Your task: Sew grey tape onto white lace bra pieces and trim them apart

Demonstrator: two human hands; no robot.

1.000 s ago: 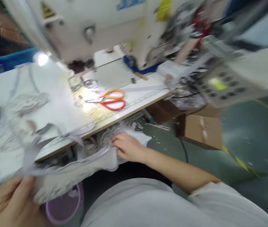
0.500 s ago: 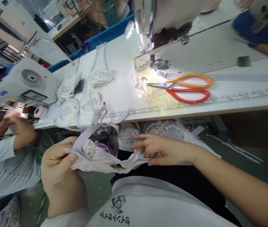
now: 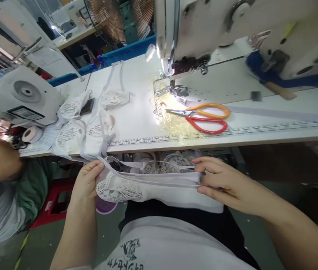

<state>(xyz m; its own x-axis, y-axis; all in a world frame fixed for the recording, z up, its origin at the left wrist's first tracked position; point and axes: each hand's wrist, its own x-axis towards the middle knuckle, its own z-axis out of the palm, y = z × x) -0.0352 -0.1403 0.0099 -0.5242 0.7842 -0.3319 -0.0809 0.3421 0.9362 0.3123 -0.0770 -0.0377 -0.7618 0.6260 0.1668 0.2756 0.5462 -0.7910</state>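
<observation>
One bra (image 3: 161,191); crosswise, lace (image 3: 119,190) leftward

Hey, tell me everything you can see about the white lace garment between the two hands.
The white lace garment looks soft and thin, with an openwork lace section near the left hand and plain, smooth fabric toward the right hand. Pale greyish edging runs along its upper side. The left hand pinches the lace end and the right hand holds the edging at the other, so it stretches roughly level in front of the table edge. Its lower right corner hangs free.
</observation>
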